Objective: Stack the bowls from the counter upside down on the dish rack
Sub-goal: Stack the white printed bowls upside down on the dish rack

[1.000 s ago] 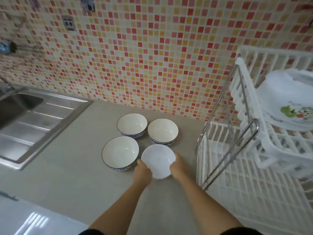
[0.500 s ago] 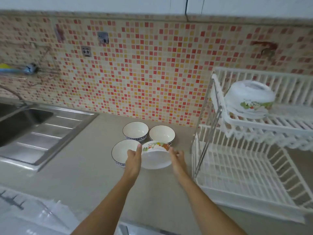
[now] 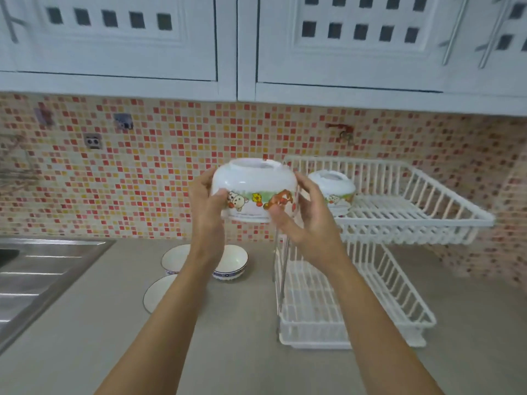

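Steel sink (image 3: 42,269): set into the counter (image 3: 242,337) at your far left.
Bowls on counter: three blue-rimmed bowls sit upright just behind your left forearm. The rear left bowl (image 3: 174,259) and the near bowl (image 3: 158,292) are partly hidden by the arm; the rear right bowl (image 3: 232,265) shows most of its rim.
Left hand (image 3: 206,206): your fingers curl around the left side of the cartoon bowl (image 3: 253,192), thumb pressed on its printed band.
Cartoon bowl: held upside down, foot ring up, in the air between both hands, above the counter and just left of the rack's upper tier.
Right hand (image 3: 309,215): your fingers wrap the bowl's right side, thumb against its lower rim.
Dish rack (image 3: 399,223): white, two tiers, standing on the counter to your right.
Racked bowl (image 3: 333,189): a matching bowl rests upside down at the left end of the upper tier, partly behind your right hand.
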`<state>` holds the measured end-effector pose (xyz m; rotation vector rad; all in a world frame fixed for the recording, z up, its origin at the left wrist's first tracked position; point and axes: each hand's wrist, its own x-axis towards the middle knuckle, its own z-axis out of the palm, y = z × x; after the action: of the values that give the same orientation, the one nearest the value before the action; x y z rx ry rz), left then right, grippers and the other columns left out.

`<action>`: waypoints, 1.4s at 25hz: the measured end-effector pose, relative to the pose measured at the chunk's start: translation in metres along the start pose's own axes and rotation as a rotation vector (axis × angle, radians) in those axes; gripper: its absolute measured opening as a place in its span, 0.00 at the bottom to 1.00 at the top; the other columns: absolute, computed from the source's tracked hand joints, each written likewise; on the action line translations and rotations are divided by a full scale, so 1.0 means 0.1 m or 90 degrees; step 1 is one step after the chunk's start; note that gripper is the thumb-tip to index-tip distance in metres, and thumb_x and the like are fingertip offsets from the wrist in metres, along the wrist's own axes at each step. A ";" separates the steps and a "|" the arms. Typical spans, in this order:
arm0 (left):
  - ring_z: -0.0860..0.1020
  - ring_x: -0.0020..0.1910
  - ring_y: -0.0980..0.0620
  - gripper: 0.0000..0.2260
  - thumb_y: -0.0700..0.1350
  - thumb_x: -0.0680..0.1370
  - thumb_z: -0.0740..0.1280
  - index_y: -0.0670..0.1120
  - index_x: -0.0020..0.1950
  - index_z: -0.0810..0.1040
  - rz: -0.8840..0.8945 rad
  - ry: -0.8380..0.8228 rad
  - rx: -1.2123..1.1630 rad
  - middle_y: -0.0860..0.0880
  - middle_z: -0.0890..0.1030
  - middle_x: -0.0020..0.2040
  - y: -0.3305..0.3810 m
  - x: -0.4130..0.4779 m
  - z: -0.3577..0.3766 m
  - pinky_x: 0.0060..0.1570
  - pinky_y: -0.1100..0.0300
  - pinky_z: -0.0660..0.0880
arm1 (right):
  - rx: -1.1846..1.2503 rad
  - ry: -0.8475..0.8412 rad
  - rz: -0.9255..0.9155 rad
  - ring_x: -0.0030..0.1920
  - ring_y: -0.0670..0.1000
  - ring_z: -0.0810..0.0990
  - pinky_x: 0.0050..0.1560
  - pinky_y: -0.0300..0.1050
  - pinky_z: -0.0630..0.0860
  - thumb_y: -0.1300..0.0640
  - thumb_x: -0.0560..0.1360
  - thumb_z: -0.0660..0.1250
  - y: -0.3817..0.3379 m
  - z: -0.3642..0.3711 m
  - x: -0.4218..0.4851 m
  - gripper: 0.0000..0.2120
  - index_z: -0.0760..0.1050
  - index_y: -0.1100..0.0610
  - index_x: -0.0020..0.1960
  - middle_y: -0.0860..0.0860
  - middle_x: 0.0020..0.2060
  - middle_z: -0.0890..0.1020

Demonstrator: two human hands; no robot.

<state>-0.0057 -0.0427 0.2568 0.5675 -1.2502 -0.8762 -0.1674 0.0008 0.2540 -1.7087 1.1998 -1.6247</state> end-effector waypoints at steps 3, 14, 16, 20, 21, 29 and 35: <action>0.71 0.63 0.54 0.27 0.57 0.68 0.60 0.49 0.65 0.69 0.041 -0.082 0.069 0.49 0.71 0.64 0.11 0.14 0.47 0.58 0.64 0.73 | -0.074 0.053 -0.053 0.69 0.45 0.70 0.68 0.48 0.71 0.41 0.64 0.75 -0.22 -0.55 0.09 0.37 0.62 0.44 0.68 0.41 0.68 0.70; 0.69 0.59 0.56 0.25 0.60 0.81 0.47 0.49 0.73 0.64 -0.150 -0.197 0.282 0.56 0.71 0.61 -0.34 0.26 1.85 0.56 0.59 0.62 | -0.387 -0.007 0.071 0.72 0.50 0.65 0.70 0.56 0.66 0.52 0.61 0.81 0.38 -1.90 0.61 0.50 0.55 0.42 0.74 0.45 0.73 0.64; 0.69 0.62 0.54 0.27 0.60 0.81 0.47 0.47 0.74 0.64 -0.176 -0.178 0.323 0.52 0.70 0.68 -0.46 0.31 1.91 0.56 0.58 0.62 | -0.413 -0.050 0.074 0.72 0.51 0.65 0.70 0.53 0.65 0.54 0.62 0.80 0.46 -1.90 0.68 0.51 0.54 0.44 0.76 0.48 0.72 0.64; 0.73 0.63 0.47 0.31 0.64 0.79 0.46 0.46 0.72 0.68 -0.197 -0.180 0.414 0.44 0.69 0.72 -0.62 0.40 1.96 0.54 0.54 0.69 | -0.457 -0.133 0.096 0.72 0.51 0.63 0.68 0.51 0.64 0.55 0.64 0.79 0.54 -1.94 0.77 0.48 0.55 0.47 0.75 0.48 0.72 0.63; 0.74 0.63 0.47 0.32 0.65 0.78 0.46 0.46 0.72 0.68 -0.204 -0.186 0.428 0.44 0.70 0.71 -0.64 0.40 1.96 0.55 0.53 0.70 | -0.465 -0.142 0.103 0.72 0.51 0.63 0.67 0.51 0.65 0.54 0.64 0.79 0.55 -1.95 0.80 0.47 0.55 0.48 0.75 0.48 0.72 0.64; 0.66 0.72 0.45 0.32 0.65 0.79 0.46 0.49 0.77 0.59 -0.245 -0.222 0.430 0.46 0.67 0.75 -0.59 0.39 1.97 0.66 0.50 0.63 | -0.459 -0.161 0.121 0.71 0.52 0.63 0.64 0.48 0.65 0.59 0.65 0.78 0.44 -1.94 0.81 0.45 0.57 0.51 0.74 0.50 0.71 0.65; 0.56 0.77 0.54 0.26 0.55 0.83 0.47 0.47 0.79 0.54 -0.129 -0.193 0.402 0.51 0.56 0.79 -0.29 0.29 1.78 0.70 0.58 0.55 | -0.451 -0.105 0.116 0.77 0.50 0.54 0.72 0.50 0.58 0.50 0.69 0.74 0.22 -1.74 0.69 0.48 0.46 0.50 0.78 0.47 0.78 0.53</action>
<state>-0.1825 -0.0665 0.2947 1.1067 -1.7840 -0.7408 -0.3466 -0.0308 0.3024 -2.0001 1.9244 -0.9739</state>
